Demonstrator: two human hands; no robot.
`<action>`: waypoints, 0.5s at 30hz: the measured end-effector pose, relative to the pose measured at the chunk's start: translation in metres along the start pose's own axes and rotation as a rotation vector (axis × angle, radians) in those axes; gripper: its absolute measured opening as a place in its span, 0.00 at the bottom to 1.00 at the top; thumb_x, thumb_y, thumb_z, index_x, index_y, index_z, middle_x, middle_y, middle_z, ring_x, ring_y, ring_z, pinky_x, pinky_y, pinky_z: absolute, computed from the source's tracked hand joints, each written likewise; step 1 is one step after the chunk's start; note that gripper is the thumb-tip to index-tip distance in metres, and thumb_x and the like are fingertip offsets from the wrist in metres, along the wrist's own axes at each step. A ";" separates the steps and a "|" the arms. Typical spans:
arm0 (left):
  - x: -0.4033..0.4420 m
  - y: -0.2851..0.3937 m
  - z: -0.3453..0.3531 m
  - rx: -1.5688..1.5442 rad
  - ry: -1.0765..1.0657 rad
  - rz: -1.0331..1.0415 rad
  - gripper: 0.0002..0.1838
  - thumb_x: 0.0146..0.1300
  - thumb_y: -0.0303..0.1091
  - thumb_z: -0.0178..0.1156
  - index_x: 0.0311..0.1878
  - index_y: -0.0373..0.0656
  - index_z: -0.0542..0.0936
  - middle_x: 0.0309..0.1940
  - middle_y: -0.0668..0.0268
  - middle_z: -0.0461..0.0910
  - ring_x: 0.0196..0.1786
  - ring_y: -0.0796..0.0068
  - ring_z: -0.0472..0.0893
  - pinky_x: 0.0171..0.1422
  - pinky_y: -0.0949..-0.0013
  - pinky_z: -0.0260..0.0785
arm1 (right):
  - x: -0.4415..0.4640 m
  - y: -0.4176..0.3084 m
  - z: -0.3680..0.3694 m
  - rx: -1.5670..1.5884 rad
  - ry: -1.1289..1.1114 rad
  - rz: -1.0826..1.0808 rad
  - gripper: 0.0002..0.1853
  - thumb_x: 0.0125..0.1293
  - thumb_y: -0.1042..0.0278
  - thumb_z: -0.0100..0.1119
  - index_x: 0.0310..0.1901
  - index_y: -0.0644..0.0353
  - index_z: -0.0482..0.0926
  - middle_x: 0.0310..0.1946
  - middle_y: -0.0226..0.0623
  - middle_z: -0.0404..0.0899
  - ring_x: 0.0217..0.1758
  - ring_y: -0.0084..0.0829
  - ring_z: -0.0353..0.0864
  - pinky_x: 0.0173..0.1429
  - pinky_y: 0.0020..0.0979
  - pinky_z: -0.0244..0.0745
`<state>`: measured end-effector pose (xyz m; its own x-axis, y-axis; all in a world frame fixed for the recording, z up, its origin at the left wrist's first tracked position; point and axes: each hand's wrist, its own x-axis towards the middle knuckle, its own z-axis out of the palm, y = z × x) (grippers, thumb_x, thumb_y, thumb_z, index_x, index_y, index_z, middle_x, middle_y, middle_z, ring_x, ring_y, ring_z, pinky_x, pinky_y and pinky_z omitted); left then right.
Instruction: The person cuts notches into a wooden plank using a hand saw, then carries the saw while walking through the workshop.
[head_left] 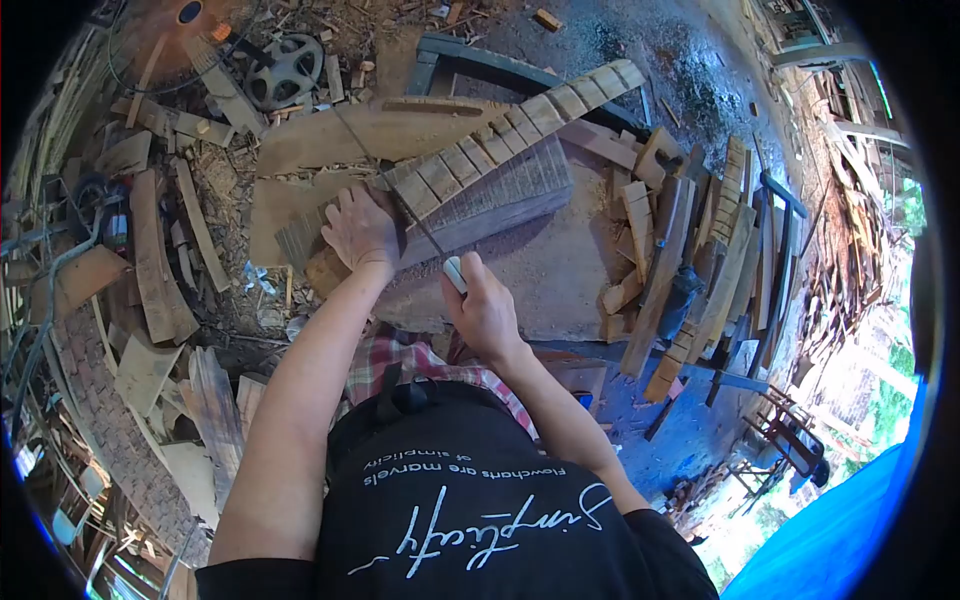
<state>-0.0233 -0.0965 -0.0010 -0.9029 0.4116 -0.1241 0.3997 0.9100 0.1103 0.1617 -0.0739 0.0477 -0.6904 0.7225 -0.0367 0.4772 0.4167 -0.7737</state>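
A long notched wooden strip [530,125] lies slantwise across a thick wooden block [490,215] on a worn board. My left hand [362,228] rests on the wood at the strip's near left end, its fingers bent and pressed against it; whether it grips anything is hidden. In my right hand [482,305] is the pale handle [456,272] of a thin dark saw-like tool, with the fingers wrapped round it. The tool's narrow blade [422,228] runs up and left from the handle, past the strip's end and close beside my left hand.
Curved and notched wood pieces [665,275] stand bunched on the right. A dark frame [490,65] lies behind the strip. At the upper left is a spoked wheel [286,72] among wood scraps. More offcuts [155,255] lie on the left, and a chair [790,440] is at the lower right.
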 end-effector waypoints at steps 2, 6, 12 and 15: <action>-0.002 0.001 -0.004 -0.004 0.012 0.001 0.12 0.66 0.39 0.45 0.45 0.46 0.76 0.47 0.63 0.75 0.52 0.56 0.73 0.53 0.50 0.64 | -0.008 -0.003 -0.009 -0.002 0.006 0.004 0.11 0.63 0.67 0.63 0.36 0.61 0.69 0.29 0.51 0.76 0.34 0.55 0.78 0.35 0.45 0.71; -0.002 0.007 -0.011 -0.013 0.002 -0.012 0.12 0.65 0.39 0.46 0.45 0.46 0.76 0.46 0.63 0.75 0.52 0.56 0.73 0.53 0.50 0.64 | -0.082 0.003 -0.062 -0.057 -0.082 0.133 0.10 0.62 0.66 0.62 0.37 0.59 0.71 0.29 0.47 0.75 0.35 0.52 0.78 0.35 0.46 0.72; 0.000 0.001 0.000 0.033 0.015 0.008 0.13 0.67 0.42 0.46 0.45 0.47 0.76 0.46 0.63 0.75 0.52 0.56 0.73 0.52 0.50 0.64 | -0.003 0.009 0.003 -0.017 -0.012 0.021 0.11 0.63 0.65 0.61 0.35 0.60 0.70 0.27 0.50 0.74 0.33 0.56 0.77 0.35 0.48 0.71; -0.001 0.002 0.002 0.014 0.047 -0.011 0.14 0.67 0.43 0.46 0.45 0.47 0.76 0.46 0.63 0.75 0.51 0.56 0.73 0.52 0.50 0.64 | -0.007 -0.005 -0.011 -0.004 -0.038 0.037 0.11 0.63 0.64 0.60 0.36 0.60 0.69 0.28 0.51 0.75 0.34 0.56 0.77 0.36 0.48 0.72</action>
<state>-0.0217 -0.0948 -0.0022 -0.9135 0.3992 -0.0789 0.3916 0.9151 0.0956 0.1701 -0.0752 0.0584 -0.6923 0.7161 -0.0890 0.5050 0.3926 -0.7687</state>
